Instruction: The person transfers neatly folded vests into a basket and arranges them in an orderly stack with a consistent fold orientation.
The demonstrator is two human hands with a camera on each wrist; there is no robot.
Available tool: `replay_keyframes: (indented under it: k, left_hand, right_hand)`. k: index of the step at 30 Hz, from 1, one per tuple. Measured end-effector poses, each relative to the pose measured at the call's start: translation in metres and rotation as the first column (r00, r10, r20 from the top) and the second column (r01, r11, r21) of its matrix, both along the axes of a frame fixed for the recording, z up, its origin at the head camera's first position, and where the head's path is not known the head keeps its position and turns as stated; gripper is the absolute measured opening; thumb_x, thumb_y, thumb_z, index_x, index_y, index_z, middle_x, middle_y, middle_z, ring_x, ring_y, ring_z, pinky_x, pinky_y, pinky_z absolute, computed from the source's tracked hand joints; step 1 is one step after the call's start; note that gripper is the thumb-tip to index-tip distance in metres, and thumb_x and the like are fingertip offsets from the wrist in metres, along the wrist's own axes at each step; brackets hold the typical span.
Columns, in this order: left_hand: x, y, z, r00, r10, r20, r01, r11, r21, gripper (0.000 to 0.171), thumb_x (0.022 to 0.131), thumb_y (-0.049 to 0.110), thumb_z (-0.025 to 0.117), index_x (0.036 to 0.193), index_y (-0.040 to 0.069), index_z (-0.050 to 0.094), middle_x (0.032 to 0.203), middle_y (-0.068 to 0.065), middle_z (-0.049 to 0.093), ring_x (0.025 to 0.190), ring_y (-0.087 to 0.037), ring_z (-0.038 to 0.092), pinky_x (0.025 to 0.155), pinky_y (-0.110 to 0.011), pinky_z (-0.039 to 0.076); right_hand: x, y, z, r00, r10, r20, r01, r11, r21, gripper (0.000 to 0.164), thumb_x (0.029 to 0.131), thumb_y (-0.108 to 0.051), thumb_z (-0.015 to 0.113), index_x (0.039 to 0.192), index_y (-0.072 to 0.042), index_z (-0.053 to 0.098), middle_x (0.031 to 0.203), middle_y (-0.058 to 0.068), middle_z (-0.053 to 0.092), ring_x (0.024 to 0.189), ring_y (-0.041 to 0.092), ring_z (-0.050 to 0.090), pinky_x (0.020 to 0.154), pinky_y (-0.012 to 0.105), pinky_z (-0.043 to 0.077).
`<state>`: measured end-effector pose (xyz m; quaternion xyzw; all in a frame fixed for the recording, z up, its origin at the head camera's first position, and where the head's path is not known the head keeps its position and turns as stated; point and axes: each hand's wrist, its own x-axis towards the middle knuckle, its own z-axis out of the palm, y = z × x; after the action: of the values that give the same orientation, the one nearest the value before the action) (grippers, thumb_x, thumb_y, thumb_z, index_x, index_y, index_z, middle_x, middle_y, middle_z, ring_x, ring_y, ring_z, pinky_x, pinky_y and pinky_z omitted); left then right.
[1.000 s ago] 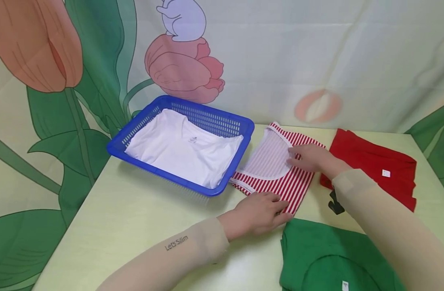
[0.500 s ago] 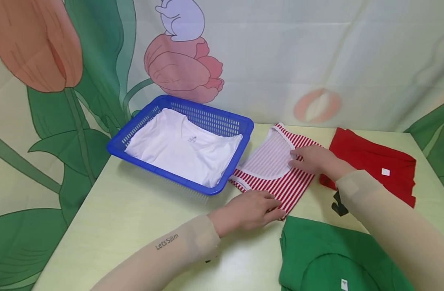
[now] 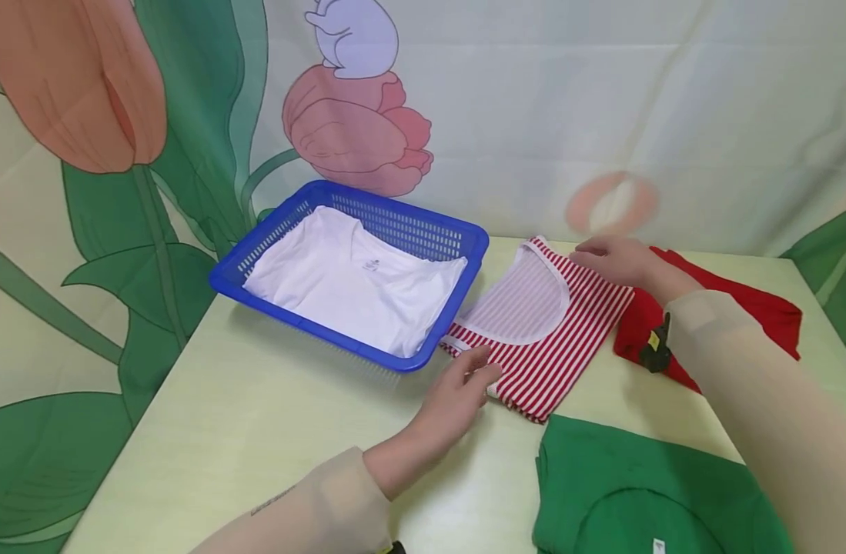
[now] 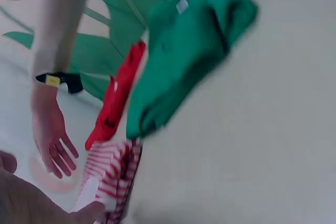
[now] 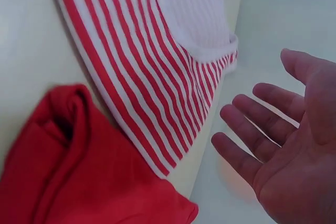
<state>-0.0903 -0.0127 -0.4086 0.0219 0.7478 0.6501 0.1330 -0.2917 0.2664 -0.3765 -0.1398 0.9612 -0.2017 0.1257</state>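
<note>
A folded red-and-white striped shirt (image 3: 561, 331) with a white-edged neckline lies beside the basket. At its near left edge is my left hand (image 3: 453, 400), with thumb and fingers apart; whether it touches the cloth I cannot tell. Over the shirt's far right corner hovers my right hand (image 3: 620, 261). The right wrist view shows that right hand (image 5: 283, 145) holding nothing, its fingers spread and apart from the striped cloth (image 5: 142, 66). Part of the left hand (image 4: 31, 203) fills the bottom left of the left wrist view, its thumb by the shirt (image 4: 113, 169).
A blue plastic basket (image 3: 312, 329) with a folded white shirt (image 3: 353, 285) inside stands at the left. To the right lies a folded red garment (image 3: 755, 296), partly behind my right arm. A folded green shirt (image 3: 637, 492) lies in front. A printed curtain (image 3: 519, 115) hangs behind the table.
My right hand has lifted off the shirt's neckline and moved back towards its far corner. My left hand has shifted left along the near edge and turned. The shirt lies almost where it was.
</note>
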Motion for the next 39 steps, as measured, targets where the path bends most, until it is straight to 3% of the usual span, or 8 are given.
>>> replay_keyframes:
  k: [2, 5, 10, 14, 21, 26, 34, 39]
  left_hand:
    - [0.004, 0.000, 0.001, 0.993, 0.043, 0.113, -0.059, 0.989, 0.139, 0.045, 0.096, 0.032, 0.052, 0.136, 0.013, 0.041, 0.130, -0.006, 0.045, 0.112, -0.021, 0.049, 0.085, -0.031, 0.046]
    - [0.009, 0.001, 0.000, 0.975, 0.062, 0.214, -0.118, 0.959, 0.257, 0.048, 0.096, 0.028, 0.053, 0.137, 0.009, 0.037, 0.130, -0.008, 0.043, 0.116, -0.024, 0.046, 0.085, -0.032, 0.047]
    - [0.015, -0.002, -0.004, 0.956, 0.064, 0.286, -0.153, 0.942, 0.299, 0.055, 0.095, 0.026, 0.053, 0.139, 0.004, 0.031, 0.132, -0.012, 0.041, 0.117, -0.028, 0.045, 0.085, -0.034, 0.047]
    - [0.019, -0.004, -0.008, 0.938, 0.053, 0.343, -0.169, 0.932, 0.320, 0.056, 0.094, 0.023, 0.054, 0.139, 0.000, 0.029, 0.130, -0.015, 0.042, 0.115, -0.030, 0.047, 0.085, -0.035, 0.047]
    - [0.020, -0.002, -0.019, 0.923, -0.025, 0.384, -0.158, 0.886, 0.435, 0.058, 0.094, 0.024, 0.054, 0.136, -0.005, 0.026, 0.126, -0.022, 0.041, 0.114, -0.031, 0.048, 0.087, -0.038, 0.046]
    - [0.018, -0.001, -0.024, 0.919, -0.024, 0.393, -0.175, 0.869, 0.464, 0.053, 0.095, 0.026, 0.052, 0.133, -0.004, 0.032, 0.124, -0.021, 0.044, 0.114, -0.031, 0.049, 0.087, -0.038, 0.046]
    - [0.010, -0.002, -0.032, 0.909, -0.049, 0.413, -0.200, 0.819, 0.538, 0.049, 0.094, 0.028, 0.053, 0.128, -0.004, 0.038, 0.120, -0.023, 0.047, 0.113, -0.032, 0.050, 0.088, -0.043, 0.045]
    - [0.005, -0.001, -0.035, 0.905, -0.071, 0.420, -0.199, 0.802, 0.564, 0.048, 0.095, 0.030, 0.053, 0.126, -0.003, 0.040, 0.118, -0.023, 0.050, 0.111, -0.032, 0.052, 0.090, -0.044, 0.044]
  right_hand:
    - [-0.004, 0.005, 0.000, 1.000, -0.012, 0.008, 0.012, 1.000, -0.004, 0.053, 0.097, -0.047, 0.047, 0.131, -0.007, 0.048, 0.127, 0.017, 0.048, 0.116, 0.035, 0.043, 0.095, 0.052, 0.035]
    - [-0.009, 0.013, -0.004, 1.000, -0.025, 0.006, 0.025, 1.000, -0.015, 0.050, 0.097, -0.045, 0.048, 0.129, -0.007, 0.049, 0.123, 0.017, 0.051, 0.109, 0.032, 0.048, 0.093, 0.051, 0.038]
    - [-0.017, 0.024, -0.012, 0.999, -0.045, 0.003, 0.045, 0.996, -0.076, 0.044, 0.097, -0.041, 0.050, 0.121, -0.005, 0.054, 0.114, 0.016, 0.056, 0.099, 0.029, 0.055, 0.086, 0.047, 0.044]
    - [-0.017, 0.033, -0.017, 0.997, -0.080, 0.021, 0.081, 0.995, -0.059, 0.045, 0.097, -0.041, 0.050, 0.121, -0.003, 0.053, 0.112, 0.017, 0.056, 0.096, 0.028, 0.054, 0.081, 0.044, 0.046]
    - [-0.015, 0.043, -0.022, 0.989, -0.137, 0.050, 0.140, 0.988, -0.060, 0.048, 0.098, -0.044, 0.047, 0.123, -0.003, 0.051, 0.112, 0.017, 0.054, 0.095, 0.030, 0.049, 0.081, 0.044, 0.045]
    - [-0.015, 0.046, -0.028, 0.983, -0.171, 0.068, 0.177, 0.980, -0.091, 0.051, 0.097, -0.047, 0.046, 0.124, -0.003, 0.050, 0.112, 0.018, 0.053, 0.097, 0.031, 0.048, 0.083, 0.046, 0.044]
    - [-0.019, 0.050, -0.041, 0.970, -0.229, 0.085, 0.240, 0.961, -0.141, 0.047, 0.093, -0.052, 0.051, 0.112, -0.008, 0.057, 0.100, 0.011, 0.055, 0.091, 0.028, 0.049, 0.066, 0.033, 0.047]
    - [-0.018, 0.047, -0.038, 0.967, -0.220, 0.125, 0.233, 0.967, -0.105, 0.052, 0.096, -0.048, 0.047, 0.125, -0.005, 0.049, 0.116, 0.017, 0.052, 0.103, 0.033, 0.048, 0.083, 0.042, 0.046]
